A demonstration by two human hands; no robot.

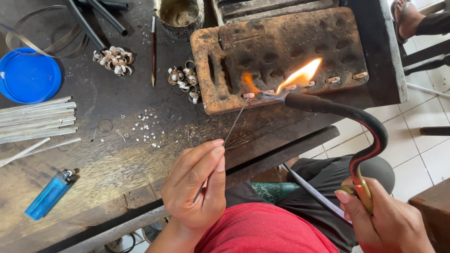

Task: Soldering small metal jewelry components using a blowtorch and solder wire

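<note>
Two bare hands work at a scorched wooden tabletop, seen from above. The left hand has its grip closed, thumb and fingers pinched together on a thin metal rod, whose far tip meets a small pale piece at the front edge of a charred, pitted block. The right hand is wrapped around the brass handle of a torch, its grip clamped shut; the torch's dark curved neck arches over the tabletop's edge, and its nozzle throws an orange flame across the block, just beside the rod's tip. More small pale pieces sit in a row along the block's front edge, to the right of the flame.

Left of the block lie two clusters of pale rings, tiny white chips scattered between them and the left hand, a slim pointed tool, and a metal cup at the top. A blue lid rests at far left above a bundle of flat metal strips, and a blue lighter lies near the tabletop's front edge. Another person's sandalled foot shows at top right, on the tiled floor.
</note>
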